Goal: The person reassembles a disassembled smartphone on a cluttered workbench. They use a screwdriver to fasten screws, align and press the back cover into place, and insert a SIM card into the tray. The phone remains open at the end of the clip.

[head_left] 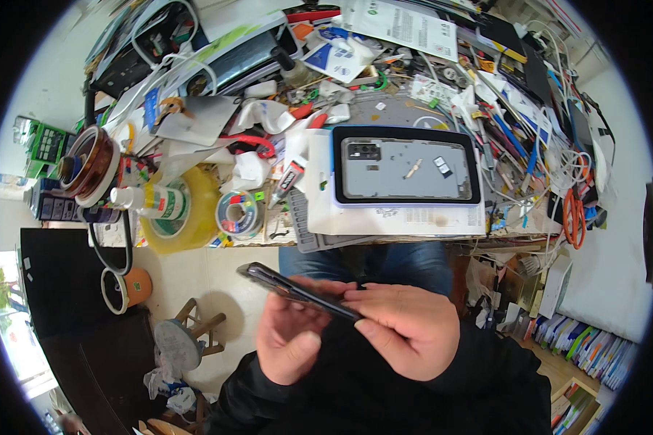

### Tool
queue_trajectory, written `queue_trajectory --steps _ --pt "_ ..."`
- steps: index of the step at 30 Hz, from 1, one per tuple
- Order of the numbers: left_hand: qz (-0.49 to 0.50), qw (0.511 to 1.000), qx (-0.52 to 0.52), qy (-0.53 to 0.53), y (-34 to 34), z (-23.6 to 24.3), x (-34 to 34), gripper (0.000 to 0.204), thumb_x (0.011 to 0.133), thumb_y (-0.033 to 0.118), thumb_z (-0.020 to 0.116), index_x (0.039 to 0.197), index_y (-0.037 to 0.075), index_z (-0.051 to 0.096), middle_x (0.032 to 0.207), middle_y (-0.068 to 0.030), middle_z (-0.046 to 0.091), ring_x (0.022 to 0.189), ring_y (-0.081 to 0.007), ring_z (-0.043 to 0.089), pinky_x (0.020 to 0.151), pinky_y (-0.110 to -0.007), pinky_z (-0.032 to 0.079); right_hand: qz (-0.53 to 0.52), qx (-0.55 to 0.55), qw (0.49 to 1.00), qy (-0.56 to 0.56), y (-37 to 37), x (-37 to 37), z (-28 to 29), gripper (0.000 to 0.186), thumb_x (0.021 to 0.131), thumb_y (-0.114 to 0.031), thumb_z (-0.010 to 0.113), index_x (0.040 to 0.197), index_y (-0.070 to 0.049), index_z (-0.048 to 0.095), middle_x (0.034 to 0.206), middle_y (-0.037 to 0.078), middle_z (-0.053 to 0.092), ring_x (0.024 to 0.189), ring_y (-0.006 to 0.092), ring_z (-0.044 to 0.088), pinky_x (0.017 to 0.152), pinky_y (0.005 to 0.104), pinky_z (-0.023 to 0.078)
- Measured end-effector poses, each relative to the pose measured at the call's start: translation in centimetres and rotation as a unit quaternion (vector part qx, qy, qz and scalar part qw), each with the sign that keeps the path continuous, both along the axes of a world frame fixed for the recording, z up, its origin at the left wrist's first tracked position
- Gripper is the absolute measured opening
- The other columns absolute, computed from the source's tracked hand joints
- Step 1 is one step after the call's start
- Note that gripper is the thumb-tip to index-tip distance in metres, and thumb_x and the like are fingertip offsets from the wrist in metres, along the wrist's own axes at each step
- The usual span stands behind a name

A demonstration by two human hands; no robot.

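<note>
A thin dark phone [297, 290], tilted, is held in front of my body below the bench edge. My right hand [406, 326] grips its near right end, thumb below and fingers over it. My left hand [286, 341] holds it from beneath, its fingers partly hidden behind the phone and its thumb away from it. On the bench, an opened phone shell [384, 174] with a small card tray and other small parts on it lies in a black-rimmed tray [473, 163], over white paper [442, 221] and a grey mat [305, 235].
The bench holds tape rolls [207, 185], a solder spool [236, 217], a glue tube [289, 175], a white bottle [130, 197], tools [508, 138] and cables [573, 174]. Below left are a wooden stool [174, 337] and an orange bucket [138, 288].
</note>
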State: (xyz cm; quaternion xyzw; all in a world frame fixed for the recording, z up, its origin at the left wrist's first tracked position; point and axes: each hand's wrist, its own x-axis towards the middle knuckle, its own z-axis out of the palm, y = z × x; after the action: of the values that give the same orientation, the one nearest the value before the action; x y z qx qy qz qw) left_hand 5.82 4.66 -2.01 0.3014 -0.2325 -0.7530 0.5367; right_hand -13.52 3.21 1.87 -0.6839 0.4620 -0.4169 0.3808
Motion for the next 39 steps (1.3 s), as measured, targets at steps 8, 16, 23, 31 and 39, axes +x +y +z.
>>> queue_trajectory --steps 8,16,23,31,39 --pt "-0.074 0.990 0.021 0.117 -0.1 -2.0 0.5 0.101 0.076 0.027 0.083 0.155 -0.004 0.029 0.101 -0.0080 0.054 0.103 -0.0251 0.059 0.096 -0.038 0.048 0.077 -0.078 0.992 0.065 1.2 1.2 1.9 0.033 0.076 -0.011 0.086 0.105 0.000 0.075 0.098 0.012 0.075 0.095 0.0279 0.076 0.080 0.0369 0.062" --pt "-0.339 0.891 0.175 0.245 -0.5 -0.1 2.1 0.124 0.069 0.036 0.078 0.164 -0.004 0.009 0.096 -0.0076 0.048 0.074 -0.0169 0.051 0.062 -0.029 0.040 0.111 -0.088 0.988 0.064 -4.0 -2.0 3.5 0.061 0.072 -0.019 0.091 0.126 -0.001 0.070 0.126 0.016 0.068 0.116 0.0352 0.065 0.098 0.0433 0.052" --pt "-0.485 0.859 0.116 0.119 -1.6 0.0 2.8 0.103 0.074 0.062 0.072 0.139 -0.014 0.047 0.128 -0.0286 0.058 0.096 -0.0268 0.064 0.073 -0.031 0.050 0.193 -0.019 0.981 0.027 -5.5 -2.5 2.6 0.027 0.074 -0.009 0.090 0.098 -0.004 0.077 0.094 0.007 0.077 0.091 0.0250 0.075 0.094 0.0453 0.056" --pt "-0.086 0.993 -0.082 0.007 0.2 0.3 4.6 0.061 0.090 0.011 0.080 0.139 -0.012 0.054 0.136 -0.0374 0.057 0.119 -0.0432 0.065 0.102 -0.053 0.055 0.071 0.001 0.996 0.056 -4.8 -3.6 3.1 0.022 0.078 -0.010 0.087 0.097 -0.008 0.076 0.081 0.006 0.073 0.079 0.0276 0.070 0.090 0.0407 0.057" --pt "-0.091 0.985 -0.109 -0.093 1.0 -0.6 4.4 0.041 0.099 0.026 0.071 0.127 -0.003 0.060 0.112 -0.0382 0.069 0.093 -0.0439 0.074 0.082 -0.053 0.062 0.186 -0.103 0.967 0.139 -4.8 -3.6 3.4 0.034 0.074 -0.018 0.090 0.102 -0.008 0.074 0.088 0.005 0.073 0.077 0.0262 0.071 0.076 0.0358 0.060"
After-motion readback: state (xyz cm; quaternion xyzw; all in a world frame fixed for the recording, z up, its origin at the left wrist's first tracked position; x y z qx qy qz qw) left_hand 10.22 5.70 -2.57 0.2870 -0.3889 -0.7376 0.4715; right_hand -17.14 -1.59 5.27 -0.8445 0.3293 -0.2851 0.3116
